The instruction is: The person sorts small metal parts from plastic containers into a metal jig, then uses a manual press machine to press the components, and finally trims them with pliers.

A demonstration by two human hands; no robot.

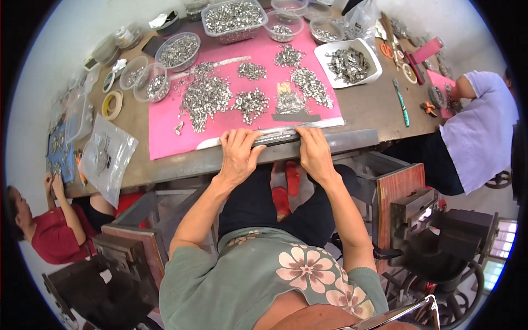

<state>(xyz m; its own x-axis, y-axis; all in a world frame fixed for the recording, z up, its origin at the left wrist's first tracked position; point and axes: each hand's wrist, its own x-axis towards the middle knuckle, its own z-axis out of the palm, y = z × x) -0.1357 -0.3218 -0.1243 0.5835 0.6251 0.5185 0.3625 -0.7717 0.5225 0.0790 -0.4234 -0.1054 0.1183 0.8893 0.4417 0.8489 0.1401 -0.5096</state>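
At the front edge of the table, my left hand [237,156] and my right hand [315,155] are closed on the two ends of a narrow dark bar [276,138]. A row of small shiny pieces shows along the bar. Just beyond it, a bundle of thin silvery pins or wires [290,103] lies by a dark grey strip [296,117]. Heaps of small silvery metal pieces [207,99] are spread over the pink sheet [165,144]. A smaller heap of darker pieces [251,104] sits beyond my left hand.
Tubs of metal pieces, among them a white tray [376,77], line the back. Masking tape [112,105] and a plastic bag [110,157] lie left; a green-handled brush [402,104] lies right. One person [58,236] sits left, another [476,129] right. Machines [434,234] flank my legs.
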